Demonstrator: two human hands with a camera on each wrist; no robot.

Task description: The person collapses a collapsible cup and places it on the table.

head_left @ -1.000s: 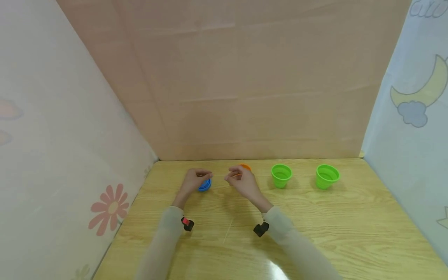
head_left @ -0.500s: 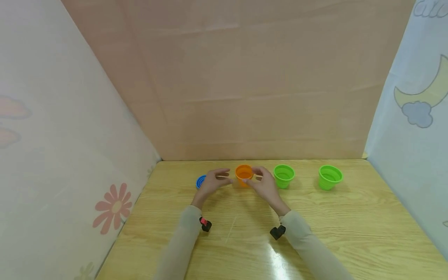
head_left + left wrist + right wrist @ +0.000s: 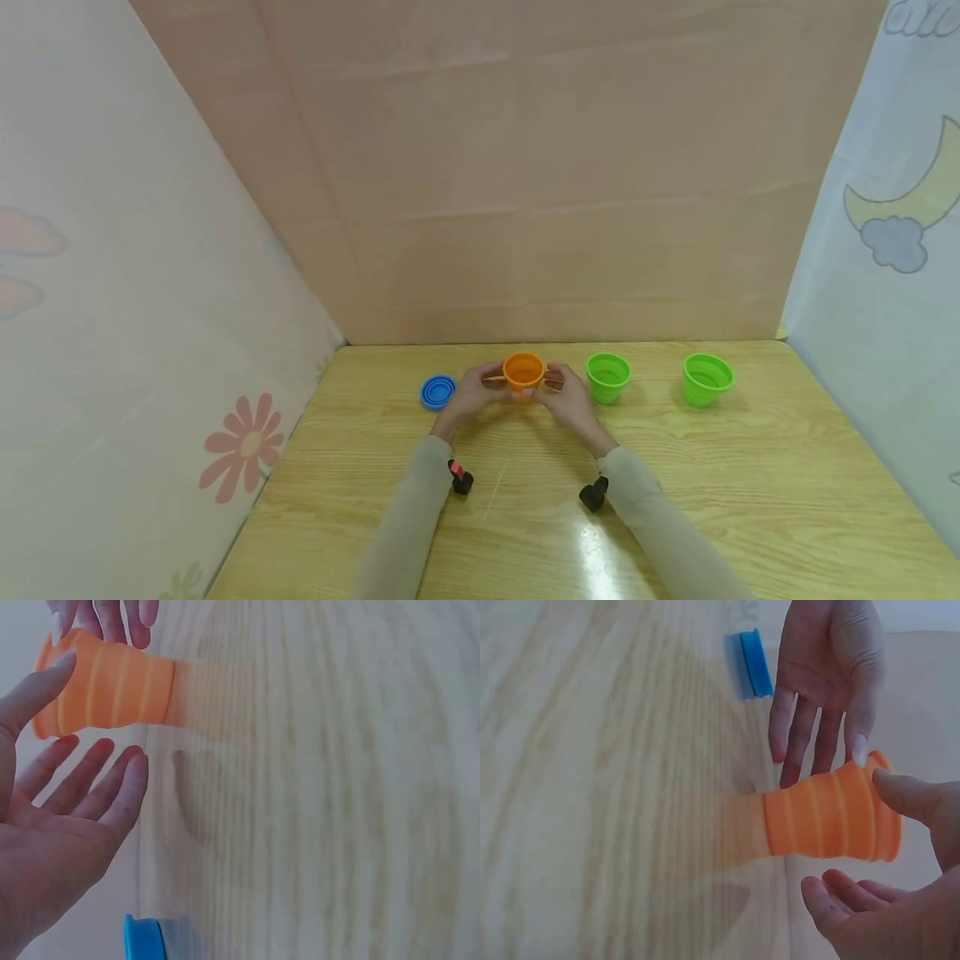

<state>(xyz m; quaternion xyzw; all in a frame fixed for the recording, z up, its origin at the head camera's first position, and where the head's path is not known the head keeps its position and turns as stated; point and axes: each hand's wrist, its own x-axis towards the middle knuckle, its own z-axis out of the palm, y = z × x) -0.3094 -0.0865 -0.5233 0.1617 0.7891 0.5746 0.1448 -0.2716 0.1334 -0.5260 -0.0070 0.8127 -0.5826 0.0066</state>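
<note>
An orange collapsible cup (image 3: 523, 372), pulled out tall with ringed sides, stands upright on the wooden table between both hands. My left hand (image 3: 474, 393) holds its left side, thumb on the near side by the rim and fingers round toward the back. From the right, my right hand (image 3: 568, 398) holds it likewise, its thumb (image 3: 907, 793) at the rim. Some fingers show a small gap from the cup in the right wrist view. A flattened blue collapsible cup (image 3: 438, 392) lies just left of my left hand.
Two green collapsible cups, one nearer (image 3: 608, 377) and one farther right (image 3: 707, 380), stand extended to the right. A brown paper-like backdrop (image 3: 517, 208) closes the table's back edge. Patterned white panels stand at the left (image 3: 150, 292) and right (image 3: 885, 333).
Both hands have moved right from beside the blue cup to the orange cup. Over the last half second the left hand has closed in on its left side. The blue cup is now uncovered.
</note>
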